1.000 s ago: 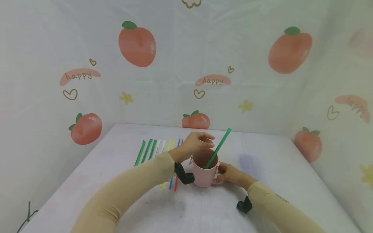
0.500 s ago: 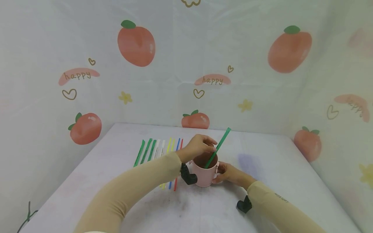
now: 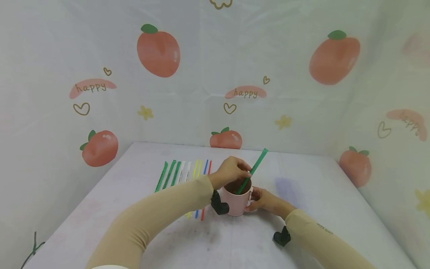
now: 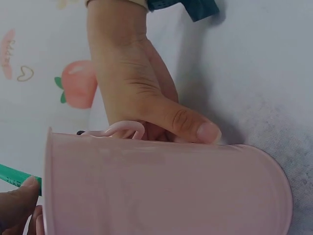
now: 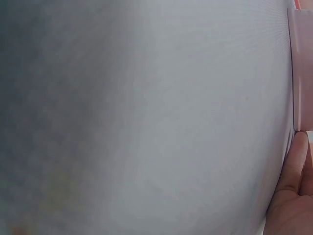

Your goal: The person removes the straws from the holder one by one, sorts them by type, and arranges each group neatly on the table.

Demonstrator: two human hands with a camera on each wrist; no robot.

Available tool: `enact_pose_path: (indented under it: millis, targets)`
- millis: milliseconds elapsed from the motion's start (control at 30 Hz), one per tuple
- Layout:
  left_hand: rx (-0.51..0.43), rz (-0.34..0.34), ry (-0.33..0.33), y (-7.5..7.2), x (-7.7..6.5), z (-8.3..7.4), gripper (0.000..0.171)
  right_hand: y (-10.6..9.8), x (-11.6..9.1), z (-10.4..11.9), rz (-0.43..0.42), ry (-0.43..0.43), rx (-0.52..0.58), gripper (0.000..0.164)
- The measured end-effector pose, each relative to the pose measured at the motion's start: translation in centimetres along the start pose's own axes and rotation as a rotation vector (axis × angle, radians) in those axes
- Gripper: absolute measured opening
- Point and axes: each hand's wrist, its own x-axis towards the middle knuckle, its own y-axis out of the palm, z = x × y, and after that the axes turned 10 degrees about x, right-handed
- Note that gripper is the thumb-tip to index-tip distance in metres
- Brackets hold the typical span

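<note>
A pink bucket [image 3: 236, 204] with side handles stands upright on the table. One green wrapped straw [image 3: 258, 161] leans in it, its upper end high above the rim on the right. Thumb and fingers of my left hand [image 3: 230, 173] pinch this straw just over the opening; the left wrist view shows the left thumb [image 4: 30, 182] against its lettered wrapper. My right hand [image 3: 267, 200] holds the bucket by its right side at the handle, thumb low on the wall. In the right wrist view only part of the right hand [image 5: 291, 196] shows, touching the bucket's base.
Left of the bucket lies a row of straws: several green [image 3: 161, 176], white [image 3: 181, 172] and yellow [image 3: 195, 168], then a blue one [image 3: 205, 167] and a red one [image 3: 209, 167]. My left forearm partly covers them. A printed curtain [image 3: 188, 112] hangs behind the table.
My left hand has come right and down from above the bucket's rim to the green straw and now pinches it. The right hand and the bucket have stayed in place.
</note>
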Motion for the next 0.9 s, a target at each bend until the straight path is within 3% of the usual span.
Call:
enact_pose_path:
  millis: [367,633,767,900]
  targets:
    - [-0.06,-0.008,0.02,0.1,0.1,0.2,0.01,0.0,0.0,0.0,0.016,-0.006,0.026,0.062]
    - [-0.077,-0.006,0.065,-0.5,-0.7,0.2,0.012,0.0,-0.1,0.0,0.017,-0.01,0.031,0.062]
    - [-0.103,-0.027,0.104,-0.8,-0.9,0.5,0.013,-0.1,0.0,-0.1,0.014,-0.002,0.035,0.063]
    - [-0.144,-0.062,0.101,-1.4,-0.8,0.4,0.014,-0.1,0.1,-0.2,0.011,0.0,0.038,0.063]
